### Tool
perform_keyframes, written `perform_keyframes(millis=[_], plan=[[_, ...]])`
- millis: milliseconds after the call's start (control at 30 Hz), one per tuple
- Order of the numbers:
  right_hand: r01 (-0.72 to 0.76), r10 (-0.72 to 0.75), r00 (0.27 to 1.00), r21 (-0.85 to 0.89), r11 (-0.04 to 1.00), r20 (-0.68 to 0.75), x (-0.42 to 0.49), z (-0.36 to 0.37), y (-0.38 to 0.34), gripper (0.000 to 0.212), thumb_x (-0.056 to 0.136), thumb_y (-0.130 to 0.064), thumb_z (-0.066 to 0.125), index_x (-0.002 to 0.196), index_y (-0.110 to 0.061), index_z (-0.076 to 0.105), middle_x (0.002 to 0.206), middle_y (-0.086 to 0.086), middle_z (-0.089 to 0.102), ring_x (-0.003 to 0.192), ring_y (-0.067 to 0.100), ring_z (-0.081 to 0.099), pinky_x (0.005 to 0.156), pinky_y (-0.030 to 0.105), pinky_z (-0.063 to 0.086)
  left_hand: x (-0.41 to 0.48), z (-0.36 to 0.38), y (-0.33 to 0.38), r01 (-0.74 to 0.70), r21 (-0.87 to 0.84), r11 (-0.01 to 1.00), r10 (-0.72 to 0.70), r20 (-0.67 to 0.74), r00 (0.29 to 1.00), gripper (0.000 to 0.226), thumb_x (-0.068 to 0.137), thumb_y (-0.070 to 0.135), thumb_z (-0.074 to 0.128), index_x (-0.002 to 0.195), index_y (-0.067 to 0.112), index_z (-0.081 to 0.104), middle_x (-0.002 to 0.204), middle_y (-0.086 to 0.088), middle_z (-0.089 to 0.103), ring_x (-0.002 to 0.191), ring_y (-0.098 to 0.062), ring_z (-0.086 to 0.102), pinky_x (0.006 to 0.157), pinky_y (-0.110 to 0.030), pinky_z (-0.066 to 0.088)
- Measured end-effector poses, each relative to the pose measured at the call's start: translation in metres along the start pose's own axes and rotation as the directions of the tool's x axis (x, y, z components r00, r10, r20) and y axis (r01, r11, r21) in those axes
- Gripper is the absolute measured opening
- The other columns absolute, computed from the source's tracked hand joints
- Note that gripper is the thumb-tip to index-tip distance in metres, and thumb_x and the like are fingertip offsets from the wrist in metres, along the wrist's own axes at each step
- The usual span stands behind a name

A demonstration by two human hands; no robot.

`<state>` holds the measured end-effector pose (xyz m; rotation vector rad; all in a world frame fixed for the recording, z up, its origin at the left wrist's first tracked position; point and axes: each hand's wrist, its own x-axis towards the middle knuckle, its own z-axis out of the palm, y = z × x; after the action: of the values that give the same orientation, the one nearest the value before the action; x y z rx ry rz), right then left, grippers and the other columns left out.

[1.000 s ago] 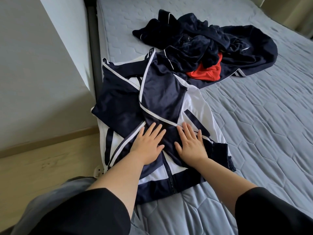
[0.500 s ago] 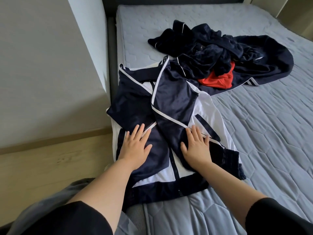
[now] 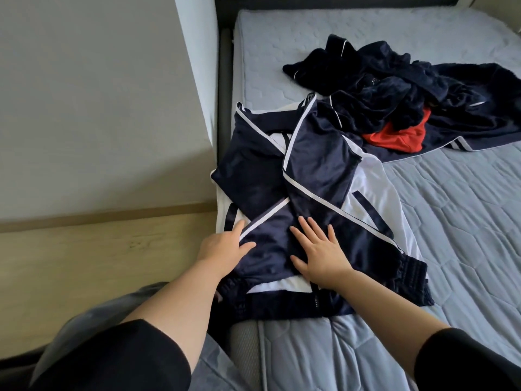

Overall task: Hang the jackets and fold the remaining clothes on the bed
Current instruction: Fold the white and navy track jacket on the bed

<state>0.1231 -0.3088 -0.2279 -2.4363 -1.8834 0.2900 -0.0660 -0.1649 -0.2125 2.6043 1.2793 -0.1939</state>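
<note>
A navy and white track jacket (image 3: 310,170) lies on the near left part of the bed (image 3: 451,221), its sleeves crossed over its front. My right hand (image 3: 318,255) rests flat on the lower middle of the jacket, fingers spread. At the left sleeve's lower edge, my left hand (image 3: 225,249) has its fingers slipped under the navy fabric and its thumb on top. A heap of dark navy clothes (image 3: 408,88) with a red garment (image 3: 400,136) in it lies further back on the bed.
A grey wall (image 3: 84,108) and a wooden floor (image 3: 98,263) lie to the left of the bed. A dark bed frame (image 3: 224,80) runs along the left side of the mattress. The bed's right half shows bare quilted cover.
My left hand has slid left, from lying flat on the jacket to the sleeve's edge, fingers going under the fabric. My right hand stays flat on the jacket. The view has shifted.
</note>
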Motion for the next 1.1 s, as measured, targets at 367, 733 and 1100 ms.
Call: perform_keyframes(millis=[367, 733, 1100], plan=[[0.045, -0.021, 0.957, 0.078, 0.996, -0.288, 0.029, -0.037, -0.002, 0.050, 0.084, -0.026, 0.062, 0.128, -0.006, 0.055, 0.145, 0.014, 0.041, 0.136, 0.030, 0.033, 0.114, 0.039, 0.016, 0.034, -0.016, 0.030, -0.138, -0.043, 0.990, 0.114, -0.351, 0.930, 0.037, 0.094, 0.029, 0.046, 0.127, 0.016, 0.054, 0.114, -0.004, 0.050, 0.106, -0.023, 0.045, 0.091, -0.030, 0.034], [-0.135, 0.206, 0.929, 0.235, 0.963, -0.307, 0.133, -0.086, 0.047, 0.051, 0.094, -0.024, 0.048, 0.141, -0.008, 0.036, 0.152, 0.010, 0.028, 0.141, 0.024, 0.019, 0.116, 0.033, 0.011, 0.147, -0.082, 0.047, -0.100, -0.473, 0.875, -0.099, -0.377, 0.921, 0.043, 0.088, 0.008, 0.049, 0.130, 0.014, 0.053, 0.138, -0.003, 0.040, 0.129, -0.021, 0.033, 0.101, -0.033, 0.035], [-0.269, 0.536, 0.827, 0.719, 0.641, -0.169, 0.283, -0.146, 0.102, 0.053, 0.093, -0.020, 0.050, 0.142, -0.011, 0.033, 0.132, 0.004, 0.048, 0.125, 0.022, 0.044, 0.097, 0.026, 0.033, 0.277, -0.120, 0.006, 0.204, -0.654, 0.728, -0.292, -0.026, 0.956, 0.048, 0.098, 0.022, 0.037, 0.144, 0.013, 0.027, 0.143, -0.010, 0.040, 0.127, -0.031, 0.041, 0.100, -0.039, 0.036]])
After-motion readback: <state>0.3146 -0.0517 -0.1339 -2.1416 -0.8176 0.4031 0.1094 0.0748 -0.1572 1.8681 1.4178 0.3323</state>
